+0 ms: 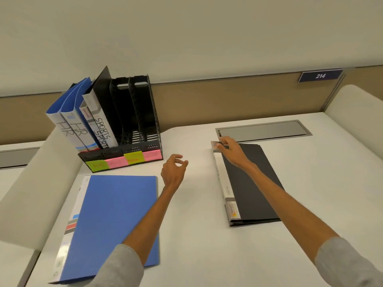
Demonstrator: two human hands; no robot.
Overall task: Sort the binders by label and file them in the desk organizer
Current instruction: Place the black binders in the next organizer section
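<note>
At the rear left of the desk (196, 224) stands a black organizer (145, 104) with a row of green and pink sticky notes (124, 161) along its front lip. Two blue binders marked HR (68, 125) lean at its left end, and two binders marked SPORTS (103, 129) stand just beside them on the right. A blue binder (116, 220) lies flat near the front left corner of the desk, its white spine toward the left edge.

The left hand (173, 170) hangs above the middle of the desk, just past the blue binder's far right corner, fingers loosely curled and holding nothing. To the right, a black binder (255, 187) lies flat with its pale spine on the left. The right hand (230, 150) grips its far left corner, fingers curled over the end of the spine.

Behind it, a grey hatch (263, 131) is set into the desk near the rear edge. A plate reading 214 (320, 75) sits on the partition.
</note>
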